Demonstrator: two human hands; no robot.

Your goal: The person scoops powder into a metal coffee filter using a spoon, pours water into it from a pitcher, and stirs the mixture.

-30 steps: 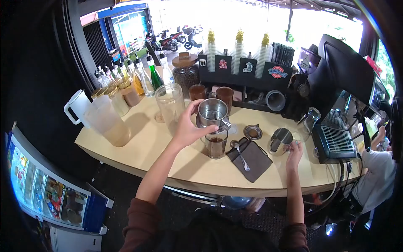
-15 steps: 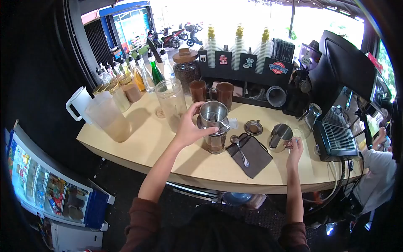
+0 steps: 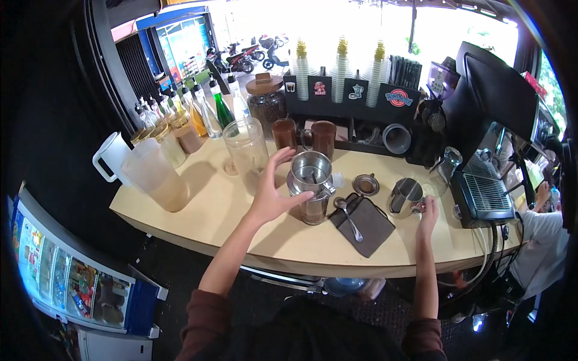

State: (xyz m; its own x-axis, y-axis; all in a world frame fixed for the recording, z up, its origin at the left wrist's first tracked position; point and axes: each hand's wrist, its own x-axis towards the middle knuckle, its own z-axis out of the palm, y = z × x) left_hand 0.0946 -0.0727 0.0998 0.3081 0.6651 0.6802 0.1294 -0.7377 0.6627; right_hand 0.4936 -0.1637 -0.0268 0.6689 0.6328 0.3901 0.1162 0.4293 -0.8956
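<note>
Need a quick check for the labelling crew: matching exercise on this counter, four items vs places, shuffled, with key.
Column 1
1. Spoon
2. Metal filter cup
3. Metal jug
4. Green bottle

Column 2
A. In the row of bottles at the back left
B. Lying on the dark cloth
C. Handle in the right hand
D. Over the drinking glass

Right pairs: 1-B, 2-D, 3-C, 4-A
</note>
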